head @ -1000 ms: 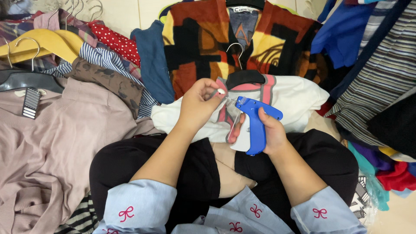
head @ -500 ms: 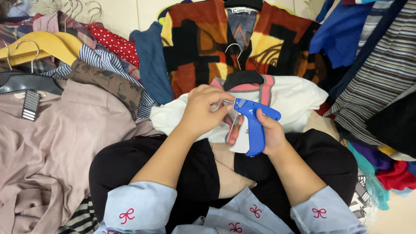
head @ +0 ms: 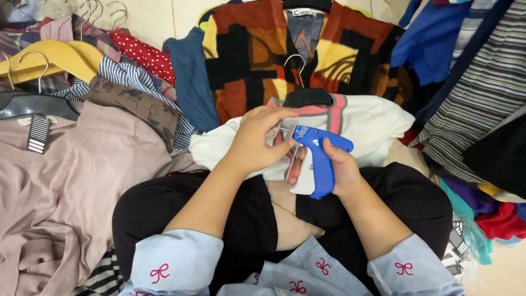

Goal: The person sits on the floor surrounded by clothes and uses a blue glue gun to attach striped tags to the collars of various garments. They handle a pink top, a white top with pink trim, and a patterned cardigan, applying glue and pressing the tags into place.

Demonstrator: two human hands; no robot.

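We close our right hand (head: 342,172) around the grip of the blue tagging gun (head: 320,159), fingers wrapped tight on the handle. The gun stands with its handle running near and down toward our lap, while its barrel lies crosswise, the needle end pointing left at our left hand (head: 255,141). That hand is curled shut at the needle tip, fingertips pinched on the edge of the white garment (head: 372,123); we cannot tell whether a tag sits between the fingers, since the hand itself hides the spot. A pale trigger piece shows just below the barrel, partly covered by our right fingers.

The gun sits above our lap, just near of the white garment, which hangs on a black hanger (head: 307,97) with a pink and grey collar band. Most of the garment's lower part is hidden behind our hands.

Farther off lies an orange, black and yellow patterned cardigan (head: 246,60). To the left a mauve sweater (head: 66,186) spreads out, cut off by the frame, beside a yellow hanger (head: 55,60). To the right, striped clothes (head: 482,93) run out of view.
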